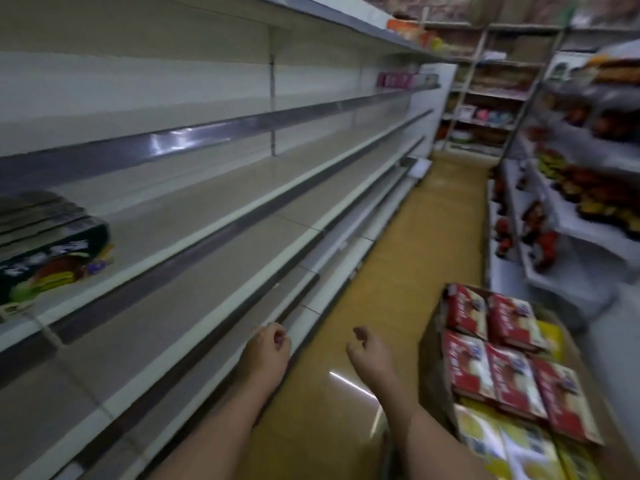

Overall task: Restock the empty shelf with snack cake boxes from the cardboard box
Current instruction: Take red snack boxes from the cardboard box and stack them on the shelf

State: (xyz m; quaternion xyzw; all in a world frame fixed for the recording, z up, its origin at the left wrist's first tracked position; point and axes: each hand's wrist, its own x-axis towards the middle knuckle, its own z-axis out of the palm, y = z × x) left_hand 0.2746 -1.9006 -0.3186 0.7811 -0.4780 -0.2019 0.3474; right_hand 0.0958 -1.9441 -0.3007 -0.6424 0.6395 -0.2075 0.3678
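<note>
Left hand (268, 349): fingers loosely curled, holding nothing (blurred), left of cardboard box (429, 344).
Right hand (363, 348): likewise, nearer box.
Red snack cake boxes (498, 362): inside box, untouched.

Red snack cake boxes (498, 362) lie flat atop the open cardboard box (431, 344) — bare beige shelf (194, 216) opposite.

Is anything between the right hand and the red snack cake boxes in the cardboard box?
Nothing visible. The right hand hangs loosely curled and holds nothing over bare yellow floor; the red snack cake boxes lie uncovered on top in the cardboard box to its right.
</note>
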